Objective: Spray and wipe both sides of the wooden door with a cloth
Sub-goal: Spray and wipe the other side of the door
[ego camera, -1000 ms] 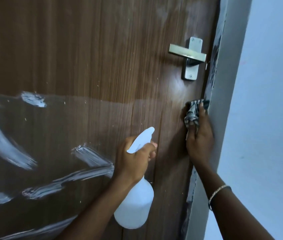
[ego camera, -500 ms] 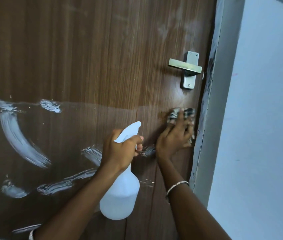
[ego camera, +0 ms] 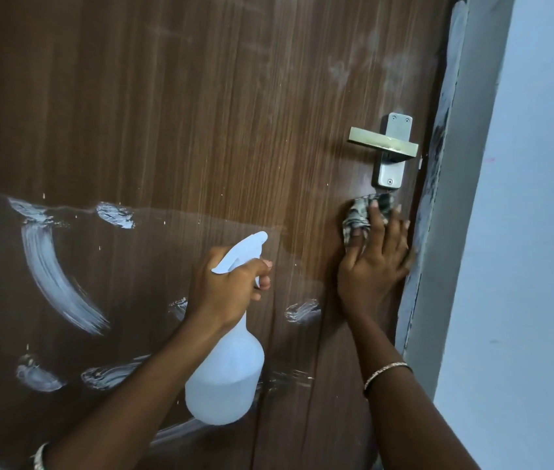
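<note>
Both hands are at the dark brown wooden door (ego camera: 201, 113): the left hand (ego camera: 224, 286) curls its fingers round the neck of a white plastic spray bottle (ego camera: 226, 378). The right hand (ego camera: 374, 262), fingers straight and spread, presses a crumpled checked cloth (ego camera: 358, 215) against the wood just below the silver lever handle (ego camera: 382, 144). White foamy streaks (ego camera: 55, 276) smear the door's lower left.

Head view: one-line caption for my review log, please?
Right hand presses a checked cloth against the wooden door below the handle; left hand holds a spray bottle.

Head view faces the door (ego camera: 201, 113) close, angled slightly down.
</note>
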`<state>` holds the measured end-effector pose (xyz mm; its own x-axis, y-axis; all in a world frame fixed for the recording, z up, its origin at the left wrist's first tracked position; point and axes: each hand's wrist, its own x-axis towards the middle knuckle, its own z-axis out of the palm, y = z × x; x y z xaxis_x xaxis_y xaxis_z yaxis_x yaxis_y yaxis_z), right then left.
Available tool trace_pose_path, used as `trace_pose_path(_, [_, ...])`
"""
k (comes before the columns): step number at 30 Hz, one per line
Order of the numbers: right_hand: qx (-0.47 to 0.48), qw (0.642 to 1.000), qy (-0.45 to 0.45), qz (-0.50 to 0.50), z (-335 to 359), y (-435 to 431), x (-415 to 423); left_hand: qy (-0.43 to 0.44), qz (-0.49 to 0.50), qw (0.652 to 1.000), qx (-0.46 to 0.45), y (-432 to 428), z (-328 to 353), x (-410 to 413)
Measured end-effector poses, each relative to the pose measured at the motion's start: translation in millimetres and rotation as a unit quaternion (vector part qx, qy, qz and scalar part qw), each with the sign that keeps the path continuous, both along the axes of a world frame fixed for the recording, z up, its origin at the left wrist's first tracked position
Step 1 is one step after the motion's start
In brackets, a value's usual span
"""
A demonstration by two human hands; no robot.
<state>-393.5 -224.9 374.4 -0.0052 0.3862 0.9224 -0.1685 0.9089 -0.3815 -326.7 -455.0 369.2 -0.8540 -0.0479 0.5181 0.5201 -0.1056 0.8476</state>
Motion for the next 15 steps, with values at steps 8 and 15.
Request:
trace_pose_path(8, [0.126, 0.992, 0.010, -0.012, -15, -132, -28, 0.013, -0.008, 1.000, 0.021, -9, 1, 3])
trace_pose_path(15, [0.274, 0.960, -0.050, -0.004, -8, -59, -9, 0.012, -0.018, 0.999, 0.028, -10, 0, 5])
